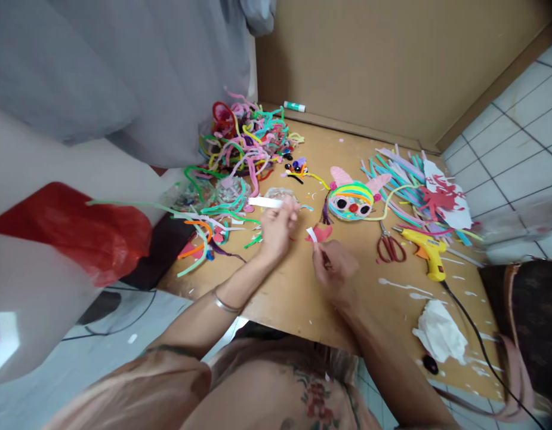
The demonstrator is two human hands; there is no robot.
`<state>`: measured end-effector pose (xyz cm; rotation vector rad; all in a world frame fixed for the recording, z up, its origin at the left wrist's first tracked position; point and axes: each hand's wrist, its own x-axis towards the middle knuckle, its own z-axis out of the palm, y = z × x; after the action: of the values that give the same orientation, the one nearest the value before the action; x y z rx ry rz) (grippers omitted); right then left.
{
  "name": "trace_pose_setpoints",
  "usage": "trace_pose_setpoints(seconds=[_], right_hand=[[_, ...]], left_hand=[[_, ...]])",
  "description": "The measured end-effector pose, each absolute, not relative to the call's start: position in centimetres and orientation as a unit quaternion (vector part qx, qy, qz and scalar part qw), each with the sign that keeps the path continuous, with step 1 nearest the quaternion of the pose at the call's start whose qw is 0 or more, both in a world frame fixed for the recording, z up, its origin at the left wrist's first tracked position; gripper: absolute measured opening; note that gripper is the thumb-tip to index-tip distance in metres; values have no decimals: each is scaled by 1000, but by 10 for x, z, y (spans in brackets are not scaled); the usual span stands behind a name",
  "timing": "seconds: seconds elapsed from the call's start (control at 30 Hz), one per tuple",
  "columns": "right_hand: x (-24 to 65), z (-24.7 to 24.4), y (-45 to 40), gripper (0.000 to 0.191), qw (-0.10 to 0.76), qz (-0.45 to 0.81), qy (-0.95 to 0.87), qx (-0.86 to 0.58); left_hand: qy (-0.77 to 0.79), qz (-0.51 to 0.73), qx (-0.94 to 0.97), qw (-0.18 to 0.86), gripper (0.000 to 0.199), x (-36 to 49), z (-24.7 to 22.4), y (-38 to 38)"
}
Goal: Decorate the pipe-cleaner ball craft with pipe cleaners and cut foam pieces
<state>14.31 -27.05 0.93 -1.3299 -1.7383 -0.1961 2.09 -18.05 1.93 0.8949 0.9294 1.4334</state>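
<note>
A white strip (265, 203) sticks out to the left from the pinched fingers of my left hand (278, 227), above the table's middle. My right hand (333, 263) is closed on a smaller white piece (311, 235), whose end points up and left. Just beyond that piece lies a red-pink cutout (323, 232). Behind my left hand sits a clear plastic piece (282, 194). Further right lies a round, colourful face (352, 202) with pink ears, black eyes and a red nose.
Tangled pipe cleaners (246, 140) fill the back left, near a glue stick (294, 107). At the right are more pipe cleaners (392, 173), red-handled scissors (391, 246), a yellow glue gun (430, 251) with a black cord, and crumpled tissue (440, 332).
</note>
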Motion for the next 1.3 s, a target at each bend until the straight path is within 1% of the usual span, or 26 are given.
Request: trace_pose_setpoints(seconds=[0.1, 0.17, 0.27, 0.37, 0.5, 0.57, 0.63, 0.73, 0.77, 0.83, 0.93, 1.07, 1.13, 1.3], right_hand=[[148, 8, -271, 23, 503, 36, -649, -570], [151, 10, -269, 24, 538, 149, -580, -594], [154, 14, -266, 30, 557, 285, -490, -607], [155, 19, -265, 33, 561, 341, -448, -607], [158, 22, -266, 36, 558, 360, -437, -607], [161, 23, -267, 40, 551, 362, -451, -602], [164, 23, -268, 40, 557, 356, -465, -589], [172, 21, -267, 27, 591, 319, -470, -572], [174, 21, -267, 26, 594, 300, -481, -571], [179, 20, -265, 23, 576, 263, -522, -571], [182, 21, -262, 14, 536, 233, -581, -567], [181, 23, -261, 5, 534, 224, -597, -555], [181, 21, -261, 6, 533, 235, -588, -561], [182, 16, -258, 16, 530, 284, -526, -602]], left_hand=[[354, 700, 273, 557, 47, 0, 34, -158], [353, 713, 235, 558, 49, -8, 41, -151], [359, 630, 295, 622, 48, 0, 38, -160], [324, 519, 398, 684, 52, 22, 23, -182], [325, 445, 495, 672, 45, 41, 8, -197], [338, 434, 502, 667, 42, 43, 7, -196], [335, 430, 480, 688, 41, 42, 7, -192], [321, 398, 442, 737, 42, 40, 6, -184], [318, 384, 434, 751, 42, 39, 5, -181], [312, 361, 423, 770, 43, 37, 3, -179], [303, 343, 412, 788, 44, 37, 3, -180], [302, 337, 418, 788, 44, 37, 3, -184], [305, 339, 430, 779, 43, 37, 2, -185], [298, 340, 479, 753, 39, 35, -2, -187]])
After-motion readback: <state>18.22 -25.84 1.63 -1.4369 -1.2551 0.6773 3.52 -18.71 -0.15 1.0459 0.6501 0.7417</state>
